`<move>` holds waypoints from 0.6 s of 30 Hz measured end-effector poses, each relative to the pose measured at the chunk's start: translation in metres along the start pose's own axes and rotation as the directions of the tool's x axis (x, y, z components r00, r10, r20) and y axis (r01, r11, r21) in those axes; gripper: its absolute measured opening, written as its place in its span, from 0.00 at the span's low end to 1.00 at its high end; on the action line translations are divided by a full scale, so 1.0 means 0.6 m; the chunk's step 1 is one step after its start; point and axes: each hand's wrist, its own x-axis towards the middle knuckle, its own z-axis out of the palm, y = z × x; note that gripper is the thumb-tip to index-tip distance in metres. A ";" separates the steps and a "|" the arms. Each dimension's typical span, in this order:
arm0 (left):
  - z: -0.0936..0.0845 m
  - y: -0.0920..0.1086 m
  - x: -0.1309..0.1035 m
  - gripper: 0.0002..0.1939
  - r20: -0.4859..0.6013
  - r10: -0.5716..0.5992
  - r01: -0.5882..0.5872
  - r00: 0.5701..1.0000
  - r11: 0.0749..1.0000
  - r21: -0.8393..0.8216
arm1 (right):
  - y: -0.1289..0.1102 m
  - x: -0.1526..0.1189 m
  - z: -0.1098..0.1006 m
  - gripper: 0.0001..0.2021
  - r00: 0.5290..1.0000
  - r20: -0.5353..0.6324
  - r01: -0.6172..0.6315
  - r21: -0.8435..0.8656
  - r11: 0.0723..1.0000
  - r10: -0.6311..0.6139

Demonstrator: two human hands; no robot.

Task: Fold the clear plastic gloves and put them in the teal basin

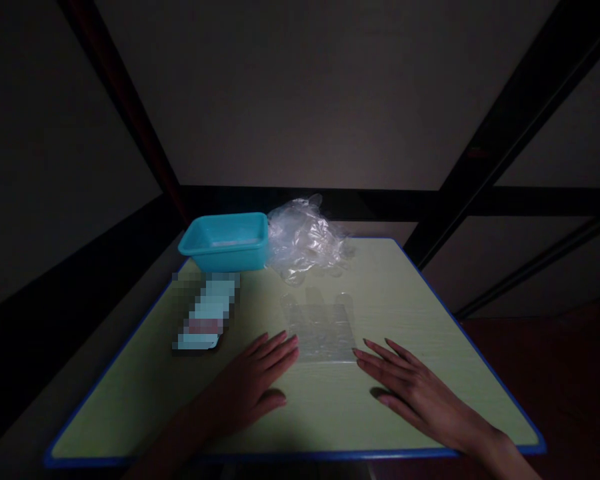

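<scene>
A clear, thin plastic piece [323, 331] lies flat on the pale green table [410, 313], with lobes along its far edge. My left hand [255, 380] is spread at its left side, fingertips at the plastic's edge. On the other side, my right hand [413, 387] has its fingers apart, the tips close to the near right corner. Neither hand holds anything. Farther back, a crumpled heap of clear plastic [305, 240] rests beside a turquoise basket [225, 260].
A phone-like object [210, 310], blurred by pixelation, lies left of the plastic, in front of the basket. Blue edging [270, 457] runs round the table. Behind the table stands a wall [305, 100] with dark beams.
</scene>
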 end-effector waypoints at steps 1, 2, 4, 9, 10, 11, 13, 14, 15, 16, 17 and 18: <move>0.000 0.000 0.000 0.36 0.000 -0.005 0.005 1.000 1.000 -0.001 | 0.000 0.000 0.000 0.25 1.000 0.004 -0.002 0.003 1.000 0.002; 0.000 0.001 0.000 0.36 -0.001 -0.008 0.008 1.000 1.000 -0.003 | 0.001 -0.001 0.000 0.25 1.000 0.010 -0.004 0.007 1.000 0.004; 0.000 0.002 -0.001 0.35 -0.002 -0.010 0.010 1.000 1.000 -0.008 | 0.002 -0.001 0.001 0.24 1.000 0.021 -0.010 0.021 1.000 0.009; 0.003 0.001 -0.001 0.36 -0.014 -0.011 0.011 1.000 1.000 -0.004 | 0.006 -0.004 0.001 0.25 1.000 -0.006 -0.019 0.086 0.996 0.020; 0.004 0.001 -0.002 0.36 -0.022 -0.008 0.008 1.000 1.000 -0.004 | 0.006 -0.005 0.001 0.24 1.000 -0.009 -0.027 0.093 0.995 0.028; 0.004 0.000 -0.002 0.37 -0.032 -0.004 0.003 0.999 1.000 -0.004 | 0.007 -0.006 0.000 0.24 0.999 -0.011 -0.036 0.095 0.995 0.037; 0.004 0.001 -0.003 0.37 -0.052 0.004 -0.004 0.999 1.000 -0.006 | 0.007 -0.007 0.000 0.24 0.998 -0.019 -0.054 0.087 0.995 0.055; 0.004 0.001 -0.004 0.37 -0.062 0.008 -0.008 0.998 1.000 -0.008 | 0.006 -0.007 -0.001 0.23 0.998 -0.028 -0.059 0.080 0.995 0.062; 0.004 0.002 -0.004 0.37 -0.070 0.011 -0.012 0.997 1.000 -0.010 | 0.006 -0.008 -0.001 0.23 0.997 -0.041 -0.063 0.071 0.996 0.066; 0.003 0.002 -0.004 0.37 -0.075 0.015 -0.016 0.997 1.000 -0.011 | 0.005 -0.008 0.000 0.22 0.996 -0.059 -0.063 0.061 0.996 0.066; 0.003 0.002 -0.004 0.37 -0.077 0.018 -0.019 0.997 1.000 -0.011 | 0.005 -0.007 0.000 0.21 0.994 -0.083 -0.062 0.051 0.997 0.066; 0.003 0.002 -0.004 0.38 -0.076 0.020 -0.021 0.997 1.000 -0.011 | 0.004 -0.007 0.001 0.20 0.991 -0.114 -0.059 0.042 0.997 0.063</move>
